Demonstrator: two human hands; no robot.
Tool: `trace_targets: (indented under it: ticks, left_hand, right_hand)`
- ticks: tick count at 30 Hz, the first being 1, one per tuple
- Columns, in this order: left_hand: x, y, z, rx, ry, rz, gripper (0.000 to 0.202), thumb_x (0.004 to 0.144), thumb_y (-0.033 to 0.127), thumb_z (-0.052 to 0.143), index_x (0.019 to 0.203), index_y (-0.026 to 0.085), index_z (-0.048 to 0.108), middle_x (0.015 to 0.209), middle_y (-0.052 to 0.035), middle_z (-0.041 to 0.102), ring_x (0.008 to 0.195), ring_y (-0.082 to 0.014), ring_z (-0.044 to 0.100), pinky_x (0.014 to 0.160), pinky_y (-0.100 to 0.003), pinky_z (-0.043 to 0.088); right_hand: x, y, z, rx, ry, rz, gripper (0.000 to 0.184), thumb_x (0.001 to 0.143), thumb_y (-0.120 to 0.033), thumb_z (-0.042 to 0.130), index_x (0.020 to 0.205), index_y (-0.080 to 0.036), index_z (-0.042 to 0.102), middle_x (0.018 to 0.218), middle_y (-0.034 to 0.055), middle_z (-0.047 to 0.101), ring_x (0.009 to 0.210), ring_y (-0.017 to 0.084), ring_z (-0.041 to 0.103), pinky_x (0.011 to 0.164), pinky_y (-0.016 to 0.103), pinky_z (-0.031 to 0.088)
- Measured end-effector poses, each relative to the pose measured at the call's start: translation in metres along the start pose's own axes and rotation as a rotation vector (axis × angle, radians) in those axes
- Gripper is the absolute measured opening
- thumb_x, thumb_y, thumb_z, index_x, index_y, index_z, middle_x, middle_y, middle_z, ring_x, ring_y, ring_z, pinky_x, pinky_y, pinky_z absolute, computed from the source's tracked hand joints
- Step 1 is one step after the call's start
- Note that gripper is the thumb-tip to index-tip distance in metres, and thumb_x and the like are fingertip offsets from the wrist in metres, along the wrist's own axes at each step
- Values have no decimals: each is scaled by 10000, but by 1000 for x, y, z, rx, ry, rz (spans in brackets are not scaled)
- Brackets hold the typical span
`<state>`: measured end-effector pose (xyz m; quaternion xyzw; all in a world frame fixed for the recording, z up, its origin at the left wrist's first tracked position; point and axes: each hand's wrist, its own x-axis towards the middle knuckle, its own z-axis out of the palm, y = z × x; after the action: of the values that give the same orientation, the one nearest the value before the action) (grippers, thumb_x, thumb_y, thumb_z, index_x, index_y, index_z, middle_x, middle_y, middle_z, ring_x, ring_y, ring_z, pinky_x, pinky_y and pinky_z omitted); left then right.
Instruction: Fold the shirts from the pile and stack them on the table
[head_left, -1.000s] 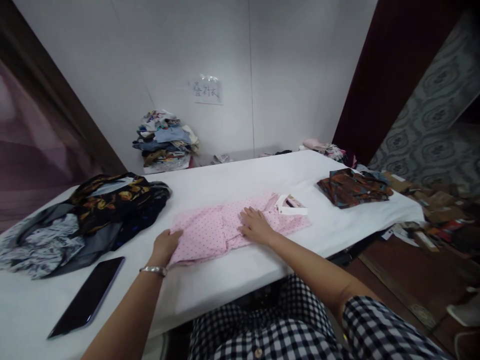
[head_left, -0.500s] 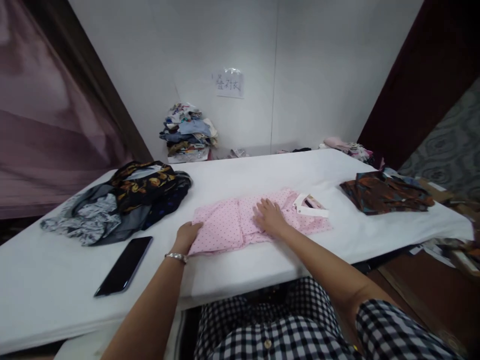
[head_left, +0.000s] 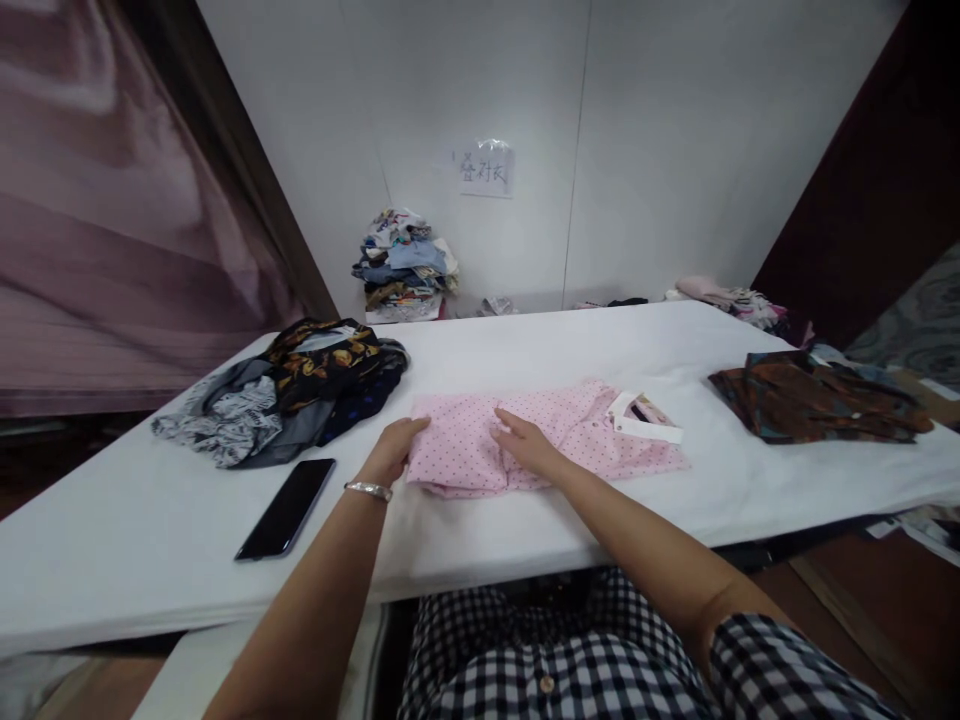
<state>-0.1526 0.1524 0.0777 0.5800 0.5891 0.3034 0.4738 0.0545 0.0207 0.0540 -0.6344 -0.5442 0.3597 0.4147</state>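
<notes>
A pink dotted shirt (head_left: 570, 430) with a white collar lies folded lengthwise on the white table (head_left: 540, 350), collar end to the right. My left hand (head_left: 394, 452), with a silver bracelet on the wrist, grips the shirt's left end, fingers curled around the hem. My right hand (head_left: 525, 445) lies on the shirt's middle with fingers stretched toward the left, pressing the cloth down.
A black phone (head_left: 286, 508) lies left of my left arm. A heap of dark and grey clothes (head_left: 289, 390) sits at the table's left, a folded brown patterned shirt (head_left: 814, 395) at the right. A stack of clothes (head_left: 405, 268) stands against the back wall.
The camera has swung left. My left hand has carried the shirt's left end inward toward my right hand, which has slid left across the cloth.
</notes>
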Motion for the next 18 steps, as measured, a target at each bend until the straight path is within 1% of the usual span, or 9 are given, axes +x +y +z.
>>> trace_targets:
  ticks: [2, 5, 7, 9, 10, 12, 14, 16, 18]
  left_hand:
    - [-8, 27, 14, -58, -100, 67, 201, 768, 353, 646, 796, 156, 618, 726, -31, 676, 723, -187, 660, 623, -275, 514]
    - [-30, 73, 52, -105, -231, 186, 270, 780, 395, 665, 857, 140, 619, 792, -35, 675, 694, -153, 642, 632, -259, 504]
    - [-46, 96, 82, -136, -405, 244, 358, 807, 467, 643, 940, 135, 624, 903, -79, 692, 689, -158, 652, 640, -286, 519]
    - [-55, 104, 106, -166, -528, 303, 430, 825, 500, 622, 1047, 132, 609, 1060, -138, 678, 750, -183, 675, 666, -312, 533]
    - [-56, 101, 114, -157, -515, 331, 449, 827, 493, 621, 1095, 133, 599, 1123, -154, 660, 802, -197, 680, 691, -318, 535]
    - [-52, 83, 126, -71, -367, 367, 451, 828, 455, 626, 1152, 143, 589, 1196, -154, 637, 934, -223, 666, 769, -327, 528]
    - [-43, 54, 131, 66, -218, 352, 429, 832, 417, 619, 1169, 152, 597, 1222, -140, 633, 1049, -239, 630, 862, -334, 500]
    - [-36, 25, 134, 161, -171, 289, 441, 835, 402, 612, 1199, 154, 589, 1234, -141, 632, 1093, -244, 612, 915, -336, 472]
    - [-32, 4, 136, 185, -167, 219, 466, 837, 395, 610, 1233, 152, 569, 1257, -145, 623, 1110, -241, 607, 939, -329, 456]
  right_hand:
    - [-4, -9, -4, 251, 6, 31, 712, 895, -595, 468, 1510, -275, 304, 1536, 67, 366, 1354, 242, 426, 1082, 416, 382]
    - [-12, -10, -23, 518, 63, -4, 732, 919, -641, 360, 1534, -270, 222, 1502, 80, 420, 1297, 233, 494, 1058, 423, 409]
    - [-18, 0, -43, 654, 94, -5, 745, 922, -677, 254, 1521, -234, 269, 1431, 98, 508, 1265, 253, 524, 1048, 451, 415]
    - [-26, 17, -64, 733, 127, 78, 806, 901, -720, 177, 1465, -186, 394, 1330, 128, 593, 1239, 287, 544, 1033, 488, 420]
    - [-31, 27, -74, 754, 148, 142, 830, 892, -730, 162, 1430, -164, 445, 1286, 145, 620, 1225, 300, 553, 1022, 501, 425]
    - [-40, 46, -88, 765, 191, 259, 780, 907, -689, 203, 1393, -146, 480, 1238, 163, 644, 1196, 300, 577, 999, 505, 444]
    - [-48, 59, -95, 718, 234, 313, 628, 918, -559, 363, 1399, -166, 458, 1248, 148, 643, 1166, 274, 600, 980, 480, 466]
    - [-50, 64, -97, 604, 278, 328, 583, 851, -370, 529, 1401, -194, 446, 1288, 121, 625, 1145, 251, 612, 969, 447, 482]
    - [-47, 63, -95, 442, 334, 300, 629, 758, -224, 585, 1377, -208, 476, 1315, 93, 611, 1153, 241, 602, 983, 422, 477]
